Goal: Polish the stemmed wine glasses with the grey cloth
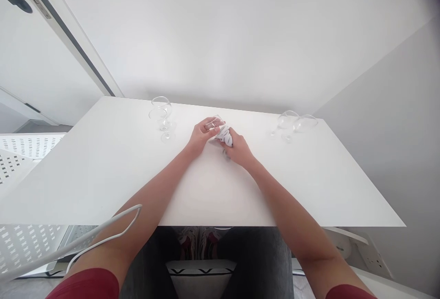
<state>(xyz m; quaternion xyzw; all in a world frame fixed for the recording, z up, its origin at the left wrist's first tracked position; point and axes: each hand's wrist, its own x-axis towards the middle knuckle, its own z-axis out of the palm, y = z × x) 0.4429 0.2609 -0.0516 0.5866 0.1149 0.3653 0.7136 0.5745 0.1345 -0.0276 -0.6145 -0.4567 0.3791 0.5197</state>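
My left hand is closed around a clear stemmed glass, held above the middle of the white table. My right hand is closed on a crumpled white cloth, and the cloth is pressed against the glass. Both forearms reach out from the near edge. Most of the glass is hidden behind the fingers and the cloth.
Two clear stemmed glasses stand at the back left of the table. Two more glasses sit at the back right. A white wall runs behind the table. A white cable hangs at the near left, beside a perforated white rack.
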